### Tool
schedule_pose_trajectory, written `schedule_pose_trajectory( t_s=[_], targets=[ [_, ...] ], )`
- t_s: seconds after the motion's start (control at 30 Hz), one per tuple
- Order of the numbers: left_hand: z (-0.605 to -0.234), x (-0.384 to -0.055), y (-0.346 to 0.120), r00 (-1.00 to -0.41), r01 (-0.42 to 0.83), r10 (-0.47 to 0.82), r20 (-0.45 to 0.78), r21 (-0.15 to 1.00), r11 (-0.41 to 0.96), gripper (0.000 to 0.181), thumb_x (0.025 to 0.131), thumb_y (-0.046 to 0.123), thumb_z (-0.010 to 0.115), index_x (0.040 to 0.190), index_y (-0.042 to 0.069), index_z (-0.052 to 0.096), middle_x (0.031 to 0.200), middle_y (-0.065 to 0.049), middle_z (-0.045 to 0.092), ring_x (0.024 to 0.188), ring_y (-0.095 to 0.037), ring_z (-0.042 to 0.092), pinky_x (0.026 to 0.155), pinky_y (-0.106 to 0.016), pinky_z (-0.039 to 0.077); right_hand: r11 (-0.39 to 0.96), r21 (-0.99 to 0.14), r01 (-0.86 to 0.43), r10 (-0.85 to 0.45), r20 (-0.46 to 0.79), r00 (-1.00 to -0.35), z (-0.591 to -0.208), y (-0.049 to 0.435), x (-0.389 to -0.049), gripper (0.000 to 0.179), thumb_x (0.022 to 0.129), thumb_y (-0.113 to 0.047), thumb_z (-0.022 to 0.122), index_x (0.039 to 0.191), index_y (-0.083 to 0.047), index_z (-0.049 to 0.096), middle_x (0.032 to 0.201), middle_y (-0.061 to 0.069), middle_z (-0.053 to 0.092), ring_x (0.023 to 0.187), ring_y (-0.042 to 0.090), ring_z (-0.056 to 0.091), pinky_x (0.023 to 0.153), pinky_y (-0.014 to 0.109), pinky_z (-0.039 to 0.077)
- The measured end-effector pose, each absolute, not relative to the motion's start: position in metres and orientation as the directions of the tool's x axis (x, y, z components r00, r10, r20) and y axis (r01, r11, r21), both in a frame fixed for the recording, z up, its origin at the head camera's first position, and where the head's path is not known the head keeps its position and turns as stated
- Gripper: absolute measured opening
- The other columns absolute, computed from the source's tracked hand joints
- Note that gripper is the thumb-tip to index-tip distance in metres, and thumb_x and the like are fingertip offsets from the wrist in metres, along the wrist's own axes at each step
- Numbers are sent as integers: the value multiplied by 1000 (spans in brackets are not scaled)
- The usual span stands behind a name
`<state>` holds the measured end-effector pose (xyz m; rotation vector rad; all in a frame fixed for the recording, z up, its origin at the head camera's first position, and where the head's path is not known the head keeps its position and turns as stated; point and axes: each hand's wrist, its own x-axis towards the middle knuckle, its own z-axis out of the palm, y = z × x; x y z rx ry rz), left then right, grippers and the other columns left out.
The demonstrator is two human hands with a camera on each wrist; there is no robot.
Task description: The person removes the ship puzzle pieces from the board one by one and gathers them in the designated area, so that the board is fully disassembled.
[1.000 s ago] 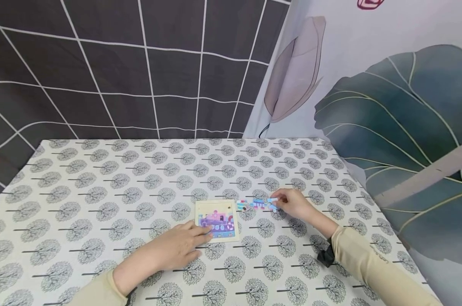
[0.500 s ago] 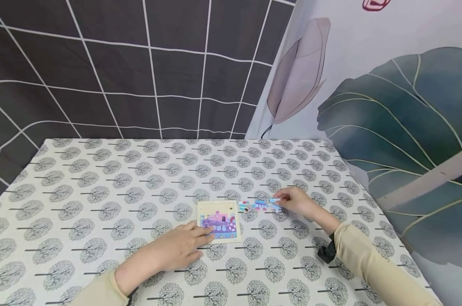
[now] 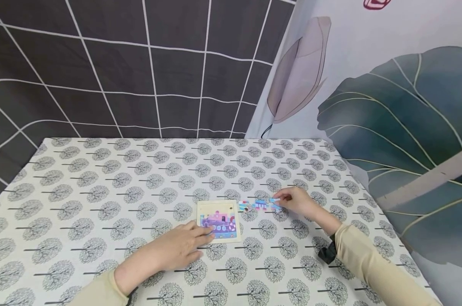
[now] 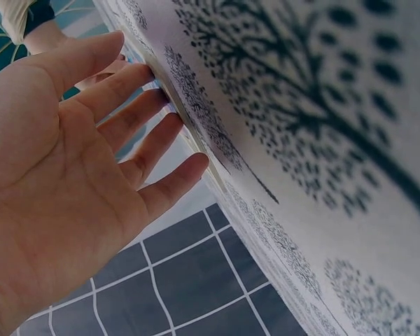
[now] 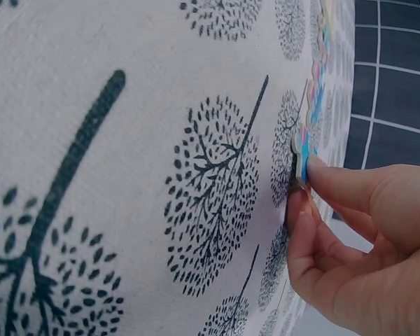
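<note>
A square jigsaw puzzle board (image 3: 219,203) with a pale frame lies on the cloth, its picture in pink and purple. My left hand (image 3: 181,245) rests its fingertips on the board's lower left part, fingers fairly straight; in the left wrist view, the fingers (image 4: 150,157) reach the board's edge. To the right of the board lie several loose puzzle pieces (image 3: 260,205) in blue, pink and white. With thumb and fingers, my right hand (image 3: 296,201) pinches a blue puzzle piece (image 5: 304,155) at the right end of that row, low over the cloth.
A white tablecloth (image 3: 139,187) printed with grey trees covers the table. Behind it hangs a dark cloth (image 3: 120,68) with a white grid. A leaf-print curtain (image 3: 406,106) hangs along the right side.
The piece under my right hand sits slightly differently against the row than a second ago. My left hand stays on the board, and the whole head view has shifted a little.
</note>
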<state>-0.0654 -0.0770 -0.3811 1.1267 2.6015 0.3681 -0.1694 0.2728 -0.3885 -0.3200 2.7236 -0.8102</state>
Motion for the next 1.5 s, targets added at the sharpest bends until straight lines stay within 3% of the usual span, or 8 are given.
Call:
schedule_pose_trajectory(
  t_s=[0.23, 0.43, 0.6, 0.8, 0.97, 1.07, 1.3, 1.5],
  targets=[
    [-380, -66, -77, -663, 655, 731, -159, 349, 670, 48, 93, 28, 53, 138, 12, 47, 146, -1, 40, 124, -24, 42, 107, -41, 37, 811, -571, -131, -295, -204, -933, -385, 275, -171, 19, 82, -9, 69, 100, -5, 70, 86, 5, 65, 81, 17, 60, 74, 29, 54],
    [-378, -66, -77, -663, 657, 733, -153, 349, 668, 48, 93, 28, 53, 137, 11, 47, 146, -2, 40, 126, -26, 41, 108, -43, 35, 774, -617, -142, -347, -226, -910, -387, 283, -174, 22, 84, -9, 66, 106, -4, 68, 93, 6, 62, 82, 16, 56, 69, 23, 51],
    [-378, -67, -77, -662, 659, 732, -159, 343, 670, 48, 93, 28, 52, 138, 12, 46, 147, -1, 39, 126, -26, 41, 108, -42, 35, 757, -642, -119, -364, -264, -893, -387, 290, -175, 28, 86, -14, 65, 112, -3, 65, 98, 7, 62, 87, 17, 56, 70, 22, 51],
    [-377, -67, -77, -658, 667, 736, -161, 330, 668, 48, 94, 29, 51, 138, 11, 45, 147, -2, 39, 125, -24, 42, 108, -40, 35, 758, -640, -122, -371, -270, -888, -383, 293, -174, 32, 87, -21, 64, 114, -2, 63, 95, 6, 61, 83, 16, 54, 66, 22, 49],
    [-377, -67, -76, -660, 659, 732, -167, 338, 672, 49, 93, 29, 52, 138, 11, 45, 147, -2, 39, 125, -25, 41, 108, -41, 35, 761, -630, -153, -390, -257, -884, -380, 291, -171, 38, 88, -24, 64, 119, -3, 60, 108, 11, 62, 96, 24, 57, 83, 37, 52],
    [-376, -67, -76, -658, 657, 733, -174, 344, 671, 49, 94, 29, 51, 139, 10, 45, 147, -3, 38, 129, -28, 39, 109, -43, 33, 758, -628, -176, -401, -236, -885, -380, 289, -170, 43, 86, -25, 66, 123, -3, 58, 119, 13, 61, 109, 29, 56, 95, 43, 47],
    [-378, -65, -74, -660, 642, 724, -201, 350, 682, 50, 94, 31, 50, 140, 12, 43, 148, -2, 36, 133, -31, 33, 111, -44, 29, 712, -660, -241, -427, -134, -894, -383, 281, -167, 44, 86, -22, 67, 124, -3, 57, 108, 10, 65, 100, 24, 60, 90, 40, 51],
    [-380, -66, -76, -653, 654, 732, -193, 343, 675, 50, 94, 30, 50, 140, 12, 43, 148, -2, 36, 131, -28, 35, 111, -43, 31, 651, -703, -286, -462, -68, -884, -385, 264, -165, 46, 82, -21, 71, 123, -4, 58, 110, 12, 66, 101, 26, 61, 91, 41, 50]
  ],
)
